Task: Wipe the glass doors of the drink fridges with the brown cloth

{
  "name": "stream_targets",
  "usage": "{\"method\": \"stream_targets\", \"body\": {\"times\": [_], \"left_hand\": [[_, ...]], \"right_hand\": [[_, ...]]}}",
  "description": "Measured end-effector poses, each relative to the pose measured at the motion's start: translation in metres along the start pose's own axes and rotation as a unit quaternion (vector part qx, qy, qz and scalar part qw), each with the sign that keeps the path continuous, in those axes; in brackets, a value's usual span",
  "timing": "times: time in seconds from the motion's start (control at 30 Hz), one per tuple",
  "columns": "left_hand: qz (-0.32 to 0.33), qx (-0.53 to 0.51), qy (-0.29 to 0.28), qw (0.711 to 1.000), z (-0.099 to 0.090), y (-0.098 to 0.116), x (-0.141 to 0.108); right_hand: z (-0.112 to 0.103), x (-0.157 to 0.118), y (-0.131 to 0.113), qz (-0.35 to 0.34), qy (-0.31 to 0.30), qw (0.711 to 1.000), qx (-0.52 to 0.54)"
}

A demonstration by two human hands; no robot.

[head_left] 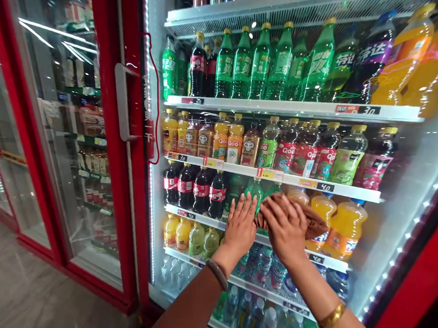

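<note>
My left hand [242, 221] is stretched out flat with its fingers extended, seemingly against the cooler's clear glass door. Nothing is in it. A dark bracelet circles that wrist. Just to its right, my right hand [284, 225] presses on a bunched brown cloth [316, 223], its fingers spread over the folds. The cloth covers part of the bottles behind it. Beyond both hands stand green bottles [255, 188] and orange drink bottles [346, 227] on a shelf. Cola bottles [217, 194] show to the left of my left hand.
Upper shelves hold green soda bottles [280, 62] and small juice bottles [268, 142], with price tags on a white shelf edge [237, 166]. At left is a red-framed cooler [106, 200] with a grey handle [122, 103]. Grey floor [12, 279] shows at lower left.
</note>
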State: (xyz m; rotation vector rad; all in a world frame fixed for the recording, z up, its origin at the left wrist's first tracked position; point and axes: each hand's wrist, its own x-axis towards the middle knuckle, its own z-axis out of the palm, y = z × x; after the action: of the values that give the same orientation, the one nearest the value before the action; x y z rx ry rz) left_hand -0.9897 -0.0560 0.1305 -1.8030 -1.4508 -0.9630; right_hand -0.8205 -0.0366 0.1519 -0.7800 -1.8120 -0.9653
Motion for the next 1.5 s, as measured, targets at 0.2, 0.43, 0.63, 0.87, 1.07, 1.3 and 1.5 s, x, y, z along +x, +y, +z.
{"method": "stream_targets", "body": {"times": [0.2, 0.43, 0.63, 0.87, 1.07, 1.3, 1.5], "left_hand": [[0.035, 0.010, -0.038, 0.999, -0.008, -0.020, -0.017], [0.020, 0.003, -0.048, 0.999, -0.018, -0.021, -0.013], [-0.018, 0.008, -0.045, 0.999, -0.020, -0.033, -0.024], [-0.012, -0.025, -0.093, 0.995, -0.030, -0.038, -0.028], [-0.032, -0.022, -0.113, 0.993, -0.031, -0.035, -0.026], [-0.012, -0.017, -0.103, 0.994, -0.038, -0.041, -0.028], [0.017, -0.007, -0.097, 0.995, -0.026, -0.046, -0.034]], "right_hand": [[-0.003, -0.051, 0.011, -0.115, -0.026, 0.991, 0.062], [0.008, 0.051, 0.012, 0.063, 0.091, 0.991, 0.082], [0.020, 0.014, -0.022, -0.146, -0.013, 0.983, 0.107], [-0.001, -0.025, 0.005, -0.131, -0.026, 0.988, 0.073], [-0.021, -0.026, 0.018, 0.003, -0.065, 0.998, 0.009], [-0.002, -0.071, -0.009, 0.024, -0.037, 0.999, 0.004], [0.022, -0.062, -0.034, 0.069, 0.005, 0.996, 0.060]]}}
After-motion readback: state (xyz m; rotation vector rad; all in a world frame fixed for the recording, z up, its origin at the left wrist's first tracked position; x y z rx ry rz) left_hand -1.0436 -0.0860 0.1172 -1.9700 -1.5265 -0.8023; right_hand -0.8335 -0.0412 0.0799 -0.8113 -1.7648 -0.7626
